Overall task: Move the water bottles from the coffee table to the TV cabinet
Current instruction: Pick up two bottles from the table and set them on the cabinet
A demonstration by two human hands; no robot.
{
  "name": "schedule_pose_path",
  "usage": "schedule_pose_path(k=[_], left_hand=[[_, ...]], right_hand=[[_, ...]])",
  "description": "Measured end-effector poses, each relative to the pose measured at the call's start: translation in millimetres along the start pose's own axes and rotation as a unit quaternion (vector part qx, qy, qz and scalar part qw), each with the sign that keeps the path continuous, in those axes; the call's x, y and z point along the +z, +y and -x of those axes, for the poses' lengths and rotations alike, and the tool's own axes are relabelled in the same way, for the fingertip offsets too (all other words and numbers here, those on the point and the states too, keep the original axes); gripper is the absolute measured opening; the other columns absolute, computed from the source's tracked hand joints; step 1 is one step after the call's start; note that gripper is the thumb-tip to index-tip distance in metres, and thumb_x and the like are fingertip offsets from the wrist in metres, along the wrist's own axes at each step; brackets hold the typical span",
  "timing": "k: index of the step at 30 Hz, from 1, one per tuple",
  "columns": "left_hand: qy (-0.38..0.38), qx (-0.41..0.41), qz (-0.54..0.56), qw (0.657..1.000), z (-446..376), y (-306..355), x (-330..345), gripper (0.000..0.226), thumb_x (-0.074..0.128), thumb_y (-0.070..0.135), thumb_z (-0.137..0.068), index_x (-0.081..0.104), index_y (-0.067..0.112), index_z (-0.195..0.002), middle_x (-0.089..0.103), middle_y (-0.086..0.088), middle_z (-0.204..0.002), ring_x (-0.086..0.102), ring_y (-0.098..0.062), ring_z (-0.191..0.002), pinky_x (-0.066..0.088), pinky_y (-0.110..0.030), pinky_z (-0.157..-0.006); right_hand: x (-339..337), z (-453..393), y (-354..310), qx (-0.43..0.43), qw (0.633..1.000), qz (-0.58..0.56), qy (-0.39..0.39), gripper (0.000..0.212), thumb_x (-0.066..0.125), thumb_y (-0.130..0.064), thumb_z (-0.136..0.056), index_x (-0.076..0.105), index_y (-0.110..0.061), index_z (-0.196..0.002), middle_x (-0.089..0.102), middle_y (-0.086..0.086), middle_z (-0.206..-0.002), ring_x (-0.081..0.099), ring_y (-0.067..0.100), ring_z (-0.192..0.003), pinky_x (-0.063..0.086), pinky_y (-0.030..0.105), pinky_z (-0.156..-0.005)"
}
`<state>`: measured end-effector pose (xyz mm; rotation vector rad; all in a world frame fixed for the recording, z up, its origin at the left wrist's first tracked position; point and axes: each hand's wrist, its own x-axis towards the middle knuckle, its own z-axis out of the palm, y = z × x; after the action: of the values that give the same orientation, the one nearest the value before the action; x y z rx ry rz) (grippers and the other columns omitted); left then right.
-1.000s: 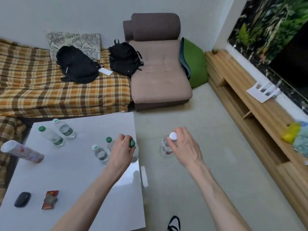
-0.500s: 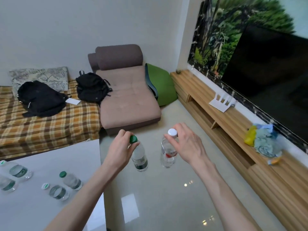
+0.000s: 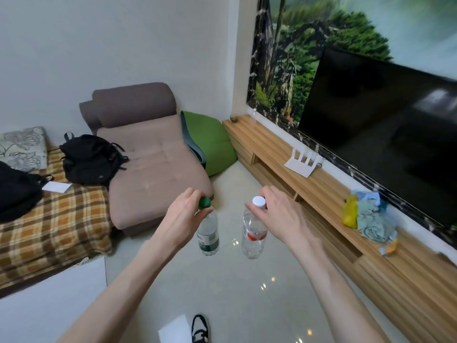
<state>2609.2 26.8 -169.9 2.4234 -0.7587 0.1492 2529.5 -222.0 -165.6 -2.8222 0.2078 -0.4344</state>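
Note:
My left hand (image 3: 184, 219) grips a clear green-capped water bottle (image 3: 208, 235) by its neck, and the bottle hangs upright over the floor. My right hand (image 3: 278, 216) holds a clear white-capped water bottle (image 3: 253, 240) with a red label by its cap, also hanging upright. Both bottles are in mid-air between the white coffee table (image 3: 49, 305) at the lower left and the long wooden TV cabinet (image 3: 321, 191) on the right. The other bottles on the table are out of frame.
A black TV (image 3: 385, 134) stands on the cabinet, with a white paper holder (image 3: 303, 163) and a yellow and blue cloth pile (image 3: 368, 216) on its top. A brown chaise (image 3: 153, 167), a green cushion (image 3: 210, 142), a plaid sofa (image 3: 52, 224) with black backpacks lie behind. My shoe (image 3: 199, 328) shows below.
Both hands lifted their bottles off the coffee table and carried them right, out over the floor toward the TV cabinet. The view swung right, and the table bottles left the frame.

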Motion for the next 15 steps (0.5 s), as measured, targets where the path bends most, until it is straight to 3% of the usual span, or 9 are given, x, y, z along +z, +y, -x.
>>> schedule_pose_path(k=[7,10,15], left_hand=[[-0.036,0.061,0.018,0.997,-136.3,-34.6,18.3,0.025,0.069,0.03,-0.097,0.063,0.011,-0.11,0.047,0.002,-0.096,0.048,-0.018,-0.082,0.034,-0.026,-0.071],[-0.043,0.091,0.023,0.995,-193.7,-47.1,24.3,0.026,0.07,0.029,-0.097,0.063,0.01,-0.113,0.053,-0.003,-0.099,0.054,-0.023,-0.085,0.042,-0.031,-0.074],[-0.042,0.12,0.031,0.991,-280.1,-64.2,34.7,0.029,0.072,0.025,-0.095,0.064,0.005,-0.115,0.056,-0.006,-0.099,0.055,-0.024,-0.082,0.041,-0.029,-0.073]], right_hand=[[26.7,-104.0,26.8,0.086,0.993,0.035,-0.066,0.049,0.054,-0.067,-0.09,0.044,-0.02,-0.089,0.063,0.001,-0.086,0.059,0.034,-0.078,0.038,0.037,-0.057],[32.4,-147.5,36.6,0.117,0.991,0.026,-0.063,0.051,0.054,-0.066,-0.09,0.036,-0.019,-0.083,0.055,0.001,-0.078,0.049,0.035,-0.071,0.029,0.037,-0.055],[36.9,-220.4,53.6,0.11,0.993,0.039,-0.033,0.041,0.056,-0.058,-0.093,0.044,-0.02,-0.091,0.058,-0.001,-0.083,0.057,0.031,-0.075,0.041,0.037,-0.059]])
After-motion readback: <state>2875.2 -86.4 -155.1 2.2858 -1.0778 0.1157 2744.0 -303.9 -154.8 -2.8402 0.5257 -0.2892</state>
